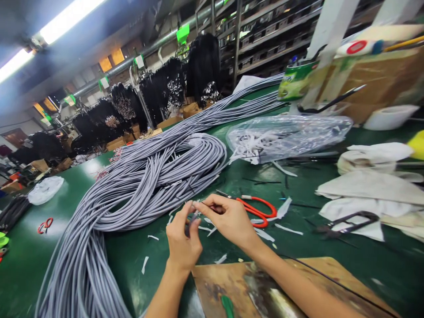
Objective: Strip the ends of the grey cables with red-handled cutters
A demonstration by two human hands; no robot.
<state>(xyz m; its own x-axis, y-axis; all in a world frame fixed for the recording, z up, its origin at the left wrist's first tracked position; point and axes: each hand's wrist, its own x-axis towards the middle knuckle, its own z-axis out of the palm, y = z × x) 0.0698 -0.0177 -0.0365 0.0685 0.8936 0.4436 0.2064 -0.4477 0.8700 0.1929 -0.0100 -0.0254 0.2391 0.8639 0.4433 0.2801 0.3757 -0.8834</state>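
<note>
Smooth grey cables [159, 176], round and rubbery-looking, loop in thick, overlapping coils on the left of the glossy green table [139, 269], their strands running to the near edge and far to the right. Right of the coils lies a crinkled clear plastic bag [291, 137] of thin white strips; nearer, limp white scraps [288, 229] are scattered around scissors [265, 221] with red looped handles. Farther right, dark metal pliers [351, 223] rest by crumpled off-white cloths [371, 187]. A stained, flat wooden board [217, 282] lies nearest, under the right forearm.

Both hands meet just near of the coils, over the scraps. The left hand [182, 238] has its thumb and curled fingers closed on a small greyish piece [187, 227]. The right hand [232, 216] has thumb and forefinger pinched together at its far end, fingertips beside the left ones; the piece's exact shape is hidden.
</note>
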